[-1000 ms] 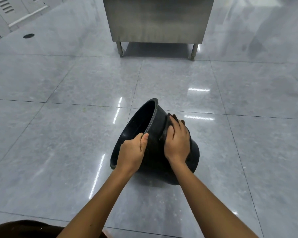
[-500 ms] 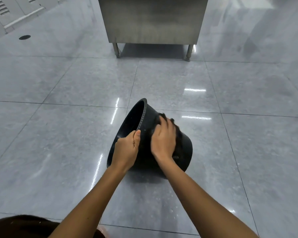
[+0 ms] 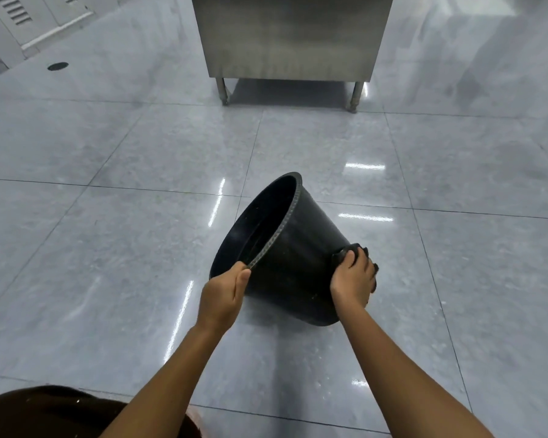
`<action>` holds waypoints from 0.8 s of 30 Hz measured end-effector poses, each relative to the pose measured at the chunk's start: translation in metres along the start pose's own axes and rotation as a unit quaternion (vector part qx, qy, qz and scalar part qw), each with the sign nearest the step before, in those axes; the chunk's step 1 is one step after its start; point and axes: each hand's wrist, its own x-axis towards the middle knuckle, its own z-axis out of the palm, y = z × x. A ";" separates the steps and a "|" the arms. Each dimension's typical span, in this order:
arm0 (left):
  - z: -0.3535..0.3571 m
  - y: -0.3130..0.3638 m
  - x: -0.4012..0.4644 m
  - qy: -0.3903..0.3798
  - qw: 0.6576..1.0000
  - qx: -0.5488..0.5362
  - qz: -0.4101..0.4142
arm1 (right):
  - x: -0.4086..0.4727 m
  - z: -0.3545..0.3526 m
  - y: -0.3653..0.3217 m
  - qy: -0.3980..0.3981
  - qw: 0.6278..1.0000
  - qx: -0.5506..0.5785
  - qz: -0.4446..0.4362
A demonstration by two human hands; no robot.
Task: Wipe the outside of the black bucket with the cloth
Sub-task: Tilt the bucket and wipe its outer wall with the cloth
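Fingers of the left hand (image 3: 225, 294) pinch the ridged near rim of the black bucket (image 3: 293, 248). Fingers of the right hand (image 3: 351, 279) press a dark, bunched cloth (image 3: 363, 249) against the bucket's outer wall near its base. The bucket lies tipped on its side on the glossy grey tiled floor (image 3: 108, 248), mouth facing left. A steel cabinet (image 3: 291, 36) on legs stands far behind.

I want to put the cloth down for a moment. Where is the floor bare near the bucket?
Bare floor lies left of the tilted black bucket, and right of the right hand. Crowded: around both hands, and under the steel cabinet.
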 end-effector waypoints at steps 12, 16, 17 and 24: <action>0.011 0.026 0.027 0.021 0.998 0.040 0.044 | -0.073 0.000 -0.059 -0.076 0.905 -0.057 -0.414; 0.008 0.034 0.016 0.006 0.996 0.050 0.072 | -0.021 0.003 -0.101 -0.136 0.942 -0.038 -0.305; 0.008 0.034 0.013 0.004 0.996 0.045 0.079 | -0.005 0.004 -0.111 -0.182 0.948 -0.043 -0.258; 0.012 0.034 0.015 -0.005 0.997 0.056 0.062 | -0.010 0.012 -0.114 -0.149 0.967 -0.014 -0.207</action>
